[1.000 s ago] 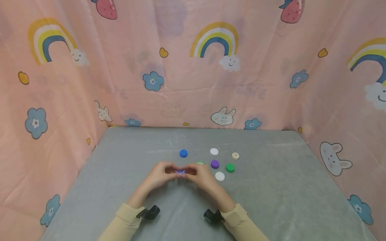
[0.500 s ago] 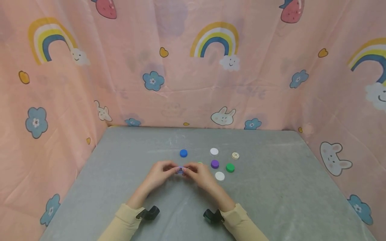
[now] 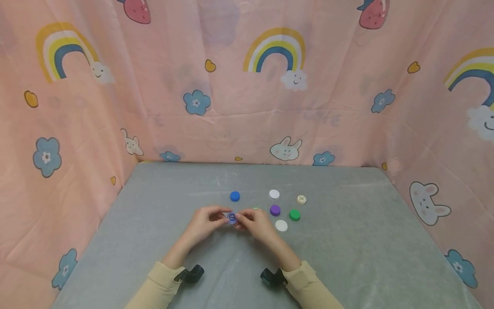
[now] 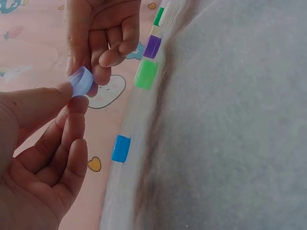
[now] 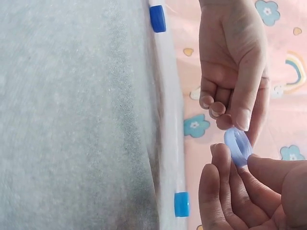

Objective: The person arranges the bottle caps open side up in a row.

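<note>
Your left hand point(image 3: 206, 219) and right hand point(image 3: 257, 222) both pinch the pale blue cap point(image 3: 232, 218), between them above the worktop point(image 3: 347, 240); this looks like two-handed adjusting; the next move probably calls for one steady grip while the other loosens.

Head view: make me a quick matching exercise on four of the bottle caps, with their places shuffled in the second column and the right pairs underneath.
Caps:
1. pale blue bottle cap
2. royal blue bottle cap
3. light green bottle cap
4. cream bottle cap

Places:
A. mostly hidden by the right hand
B. farthest right of the caps on the table
C. held between the left hand and the right hand
D. farthest left of the caps on the table

Pairs: 1-C, 2-D, 3-A, 4-B
</note>
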Available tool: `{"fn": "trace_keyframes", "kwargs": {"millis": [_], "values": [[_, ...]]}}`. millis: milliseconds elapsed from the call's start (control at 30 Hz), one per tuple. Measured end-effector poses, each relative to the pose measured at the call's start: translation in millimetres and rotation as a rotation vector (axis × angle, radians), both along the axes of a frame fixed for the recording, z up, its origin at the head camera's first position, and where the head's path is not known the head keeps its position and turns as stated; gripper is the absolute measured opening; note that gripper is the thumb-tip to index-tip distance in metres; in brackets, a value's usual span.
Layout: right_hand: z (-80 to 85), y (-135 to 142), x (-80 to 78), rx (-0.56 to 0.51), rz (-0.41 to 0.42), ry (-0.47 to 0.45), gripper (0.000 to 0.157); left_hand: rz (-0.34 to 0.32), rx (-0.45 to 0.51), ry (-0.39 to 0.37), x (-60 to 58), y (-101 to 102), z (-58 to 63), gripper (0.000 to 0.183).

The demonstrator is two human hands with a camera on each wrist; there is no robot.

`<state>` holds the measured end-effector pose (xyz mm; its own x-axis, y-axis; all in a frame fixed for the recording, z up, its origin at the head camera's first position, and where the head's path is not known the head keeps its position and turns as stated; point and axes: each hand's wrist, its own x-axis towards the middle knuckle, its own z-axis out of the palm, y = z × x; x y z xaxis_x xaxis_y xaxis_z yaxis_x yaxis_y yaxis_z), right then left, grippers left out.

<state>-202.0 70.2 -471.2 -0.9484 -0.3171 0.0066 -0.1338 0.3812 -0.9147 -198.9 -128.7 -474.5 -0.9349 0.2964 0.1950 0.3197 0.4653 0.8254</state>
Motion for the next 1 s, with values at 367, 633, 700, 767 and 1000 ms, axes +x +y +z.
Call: {"fn": "trace_keyframes", "kwargs": {"millis": [367,633,700,767,1000], "values": [[-0.7,-0.5,1.1,-0.029,0.000,-0.033,0.025,-0.017,-0.010,-0.005,2.4,-0.1,0.7,0.027],[-0.1,-2.9,3.4,-0.065,-0.003,-0.023,0.023,-0.011,-0.028,-0.005,1.5,-1.1,-0.5,0.022],[0.5,-3.1,3.8,-0.062,0.001,-0.020,0.023,-0.010,-0.033,-0.005,1.4,-1.7,-0.9,0.020],[1.3,-3.3,3.8,-0.056,0.004,-0.025,0.024,-0.011,-0.035,-0.006,1.7,-2.5,-1.1,0.019],[3.6,-0.9,5.5,0.063,0.033,0.053,0.030,-0.031,-0.028,-0.010,4.0,-4.5,0.5,0.018]]}}
